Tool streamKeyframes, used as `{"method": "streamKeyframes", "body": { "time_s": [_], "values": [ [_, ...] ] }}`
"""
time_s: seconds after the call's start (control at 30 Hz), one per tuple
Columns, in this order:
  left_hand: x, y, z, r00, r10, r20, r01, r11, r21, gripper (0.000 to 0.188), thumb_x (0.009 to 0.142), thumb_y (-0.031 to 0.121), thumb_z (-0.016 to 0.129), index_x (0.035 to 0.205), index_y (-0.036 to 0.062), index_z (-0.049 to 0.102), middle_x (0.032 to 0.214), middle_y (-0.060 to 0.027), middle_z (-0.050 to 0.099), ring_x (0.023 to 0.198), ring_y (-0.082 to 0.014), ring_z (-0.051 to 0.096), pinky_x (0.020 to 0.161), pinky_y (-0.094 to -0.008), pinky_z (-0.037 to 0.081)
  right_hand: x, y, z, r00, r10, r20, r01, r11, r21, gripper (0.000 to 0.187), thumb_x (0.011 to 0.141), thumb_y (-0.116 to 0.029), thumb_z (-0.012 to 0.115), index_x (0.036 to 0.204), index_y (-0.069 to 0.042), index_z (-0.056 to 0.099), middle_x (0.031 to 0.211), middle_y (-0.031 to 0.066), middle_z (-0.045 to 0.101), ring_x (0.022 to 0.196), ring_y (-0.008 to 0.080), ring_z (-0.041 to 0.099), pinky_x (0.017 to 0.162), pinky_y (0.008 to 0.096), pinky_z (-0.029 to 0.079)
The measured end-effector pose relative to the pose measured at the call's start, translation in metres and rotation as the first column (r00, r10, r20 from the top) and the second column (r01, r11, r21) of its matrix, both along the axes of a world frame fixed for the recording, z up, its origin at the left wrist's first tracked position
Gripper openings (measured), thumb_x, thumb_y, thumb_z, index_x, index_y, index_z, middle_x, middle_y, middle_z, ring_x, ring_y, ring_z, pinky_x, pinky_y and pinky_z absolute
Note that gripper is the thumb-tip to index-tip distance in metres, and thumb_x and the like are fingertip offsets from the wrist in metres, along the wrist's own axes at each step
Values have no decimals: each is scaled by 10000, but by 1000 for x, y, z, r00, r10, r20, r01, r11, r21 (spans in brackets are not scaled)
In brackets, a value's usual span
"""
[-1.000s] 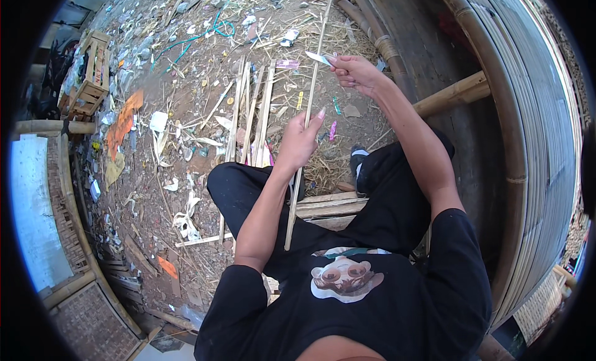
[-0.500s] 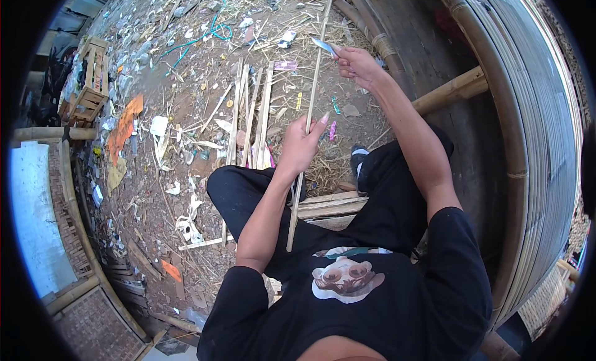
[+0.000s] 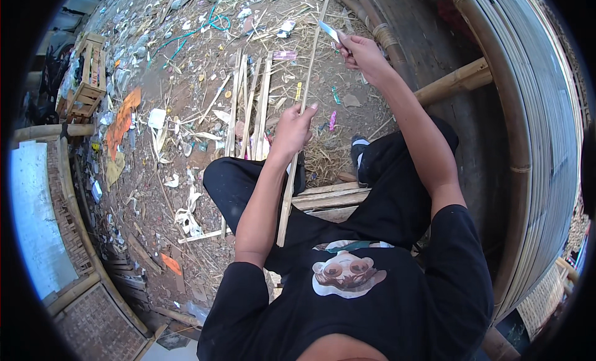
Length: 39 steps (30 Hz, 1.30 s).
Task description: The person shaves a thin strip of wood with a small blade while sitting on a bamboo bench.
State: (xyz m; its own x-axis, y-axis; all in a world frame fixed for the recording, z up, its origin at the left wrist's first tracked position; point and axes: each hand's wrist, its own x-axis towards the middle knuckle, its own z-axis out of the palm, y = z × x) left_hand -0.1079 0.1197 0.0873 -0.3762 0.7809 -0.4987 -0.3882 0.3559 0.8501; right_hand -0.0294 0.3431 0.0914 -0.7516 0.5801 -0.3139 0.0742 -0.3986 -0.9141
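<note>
A long, thin bamboo strip (image 3: 290,196) runs from beyond my right hand down to my lap, its near end wider and squared. My left hand (image 3: 293,131) is closed around it about halfway along, thumb lying against its side. My right hand (image 3: 366,58) grips a knife (image 3: 329,31), its handle mostly hidden in the fingers. The pale blade points up and left, close beside the strip's far part; whether it touches the strip I cannot tell.
Several split bamboo strips (image 3: 262,106) lie on the littered ground beyond my left knee. A wooden crate (image 3: 92,75) stands at the far left. Bamboo poles and a slatted bamboo structure (image 3: 540,112) rise along my right. A woven panel frame (image 3: 62,199) is at the left.
My left hand has moved slightly left and turned, and the strip's near end has swung left. My right hand has shifted a little right, with the blade tilted more upright.
</note>
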Motion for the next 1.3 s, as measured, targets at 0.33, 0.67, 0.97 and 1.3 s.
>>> {"method": "streamKeyframes", "body": {
  "time_s": [0.33, 0.67, 0.97, 1.3],
  "values": [
    [30, 3, -26, 997, -77, -22, 74, 990, -121, 171, 899, 216, 542, 836, 67, 487, 494, 50, 363, 343, -69, 341, 323, -230, 251, 1, -83, -71, 918, 329, 220, -299, 941, -157, 320, 882, -325, 597, 912, -7, 602, 773, 52, 593, 593, 109, 510, 525, 296, 461],
    [64, -54, -26, 924, 16, 383, 49, 986, -158, 330, 919, 304, 464, 1114, 43, 409, 802, -100, 569, 610, -227, 627, 535, -319, 532, 11, -105, -110, 912, 202, 356, -137, 970, -199, 244, 890, -200, 581, 866, 42, 591, 776, 93, 593, 609, 207, 634, 514, 311, 548],
    [115, -117, -9, 854, 73, 515, -55, 997, -49, 190, 918, 236, 520, 811, 94, 451, 536, 25, 400, 345, -67, 365, 320, -208, 267, 34, -97, -77, 761, 282, 585, -498, 831, 247, 271, 872, -280, 591, 873, -10, 622, 662, 56, 594, 559, 144, 613, 513, 286, 521],
    [112, -131, -32, 813, 140, 565, -189, 982, 29, 169, 870, 94, 546, 1027, 45, 505, 553, 30, 385, 370, -58, 363, 335, -205, 268, 96, -131, -88, 722, 627, 292, -654, 757, -10, 189, 928, -202, 507, 929, -25, 575, 630, -6, 520, 504, 78, 477, 449, 240, 386]
  ]
}}
